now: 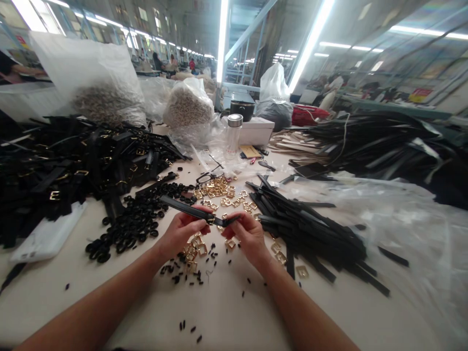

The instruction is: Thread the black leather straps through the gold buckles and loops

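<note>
Here's the black strap (186, 208), narrow and flat with a soft sheen, up above the tabletop (219, 312)! Its longer stretch slants down from the left to a small gold-coloured buckle (211, 220), and beyond that the shorter part dips, then angles up rightward.

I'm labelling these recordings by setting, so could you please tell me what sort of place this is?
Probably a factory workshop making belts or similar straps: gold-coloured buckles and black strips lie loose on the worktable, and tube lights hang over a hall with other workers.
</note>
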`<control>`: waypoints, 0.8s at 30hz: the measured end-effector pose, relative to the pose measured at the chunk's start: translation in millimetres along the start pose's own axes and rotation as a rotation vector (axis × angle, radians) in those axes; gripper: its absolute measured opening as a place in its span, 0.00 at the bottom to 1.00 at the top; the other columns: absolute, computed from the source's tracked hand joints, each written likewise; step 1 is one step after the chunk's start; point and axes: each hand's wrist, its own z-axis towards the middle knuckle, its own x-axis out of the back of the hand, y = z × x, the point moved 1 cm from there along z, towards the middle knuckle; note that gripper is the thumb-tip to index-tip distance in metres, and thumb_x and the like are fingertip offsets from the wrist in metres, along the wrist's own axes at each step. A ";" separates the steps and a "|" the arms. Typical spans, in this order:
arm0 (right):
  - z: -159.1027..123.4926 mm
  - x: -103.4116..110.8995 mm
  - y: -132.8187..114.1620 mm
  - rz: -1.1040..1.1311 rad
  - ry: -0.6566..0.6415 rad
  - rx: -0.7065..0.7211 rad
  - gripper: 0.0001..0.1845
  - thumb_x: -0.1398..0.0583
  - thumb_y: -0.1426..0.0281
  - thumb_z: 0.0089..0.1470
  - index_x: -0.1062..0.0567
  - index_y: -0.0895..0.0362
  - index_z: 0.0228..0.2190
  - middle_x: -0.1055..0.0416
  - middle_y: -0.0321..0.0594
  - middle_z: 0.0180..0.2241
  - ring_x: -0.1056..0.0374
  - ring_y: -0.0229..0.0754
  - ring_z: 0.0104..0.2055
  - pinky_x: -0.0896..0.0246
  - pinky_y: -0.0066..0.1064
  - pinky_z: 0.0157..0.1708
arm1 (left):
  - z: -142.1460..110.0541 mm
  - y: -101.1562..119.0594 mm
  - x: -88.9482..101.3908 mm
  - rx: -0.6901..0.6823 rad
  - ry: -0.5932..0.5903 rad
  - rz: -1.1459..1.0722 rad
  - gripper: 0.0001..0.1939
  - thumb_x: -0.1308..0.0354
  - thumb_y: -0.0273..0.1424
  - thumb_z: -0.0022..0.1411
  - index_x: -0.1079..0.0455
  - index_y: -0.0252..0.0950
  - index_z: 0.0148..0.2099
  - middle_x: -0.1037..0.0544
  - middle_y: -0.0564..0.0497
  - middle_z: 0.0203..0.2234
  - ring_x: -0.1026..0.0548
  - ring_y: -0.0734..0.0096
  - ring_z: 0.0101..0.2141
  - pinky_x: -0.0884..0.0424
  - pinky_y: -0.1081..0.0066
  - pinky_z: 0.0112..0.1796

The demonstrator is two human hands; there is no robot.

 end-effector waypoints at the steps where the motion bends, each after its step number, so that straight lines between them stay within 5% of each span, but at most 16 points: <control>1: 1.7 0.4 0.8 0.058 0.014 -0.070 0.16 0.34 0.56 0.50 0.24 0.56 0.33 0.26 0.34 0.24 0.28 0.36 0.22 0.32 0.25 0.23 | -1.2 0.2 -1.0 -0.025 0.000 0.058 0.13 0.33 0.33 0.54 0.24 0.37 0.43 0.21 0.52 0.29 0.25 0.74 0.27 0.27 0.73 0.32; 5: 4.1 0.0 0.1 0.182 0.005 -0.251 0.21 0.32 0.53 0.45 0.22 0.57 0.34 0.23 0.38 0.29 0.27 0.35 0.23 0.34 0.23 0.21 | -4.4 2.6 -3.0 -0.126 -0.013 0.381 0.07 0.34 0.31 0.55 0.25 0.35 0.36 0.22 0.52 0.28 0.26 0.73 0.28 0.29 0.73 0.31; 11: 0.0 -5.2 -5.5 0.216 -0.105 -0.333 0.24 0.33 0.56 0.48 0.23 0.57 0.43 0.21 0.43 0.35 0.24 0.38 0.29 0.32 0.24 0.26 | -4.1 9.2 -2.1 -0.334 0.049 0.674 0.03 0.38 0.30 0.58 0.26 0.36 0.35 0.24 0.52 0.27 0.28 0.72 0.27 0.32 0.73 0.29; 15: -1.4 -7.4 -6.0 0.225 -0.149 -0.358 0.27 0.32 0.59 0.46 0.25 0.56 0.47 0.22 0.42 0.37 0.24 0.38 0.30 0.31 0.25 0.28 | -4.8 10.5 -4.5 -0.427 0.081 0.754 0.01 0.37 0.29 0.57 0.25 0.38 0.34 0.24 0.51 0.27 0.28 0.71 0.27 0.32 0.73 0.30; 24: -0.5 -5.0 1.9 0.161 -0.124 -0.325 0.26 0.35 0.56 0.49 0.27 0.57 0.47 0.24 0.37 0.31 0.28 0.34 0.25 0.34 0.23 0.24 | -7.3 10.0 -13.8 -0.366 -0.101 0.719 0.05 0.38 0.27 0.55 0.21 0.41 0.34 0.21 0.46 0.32 0.24 0.65 0.33 0.29 0.69 0.37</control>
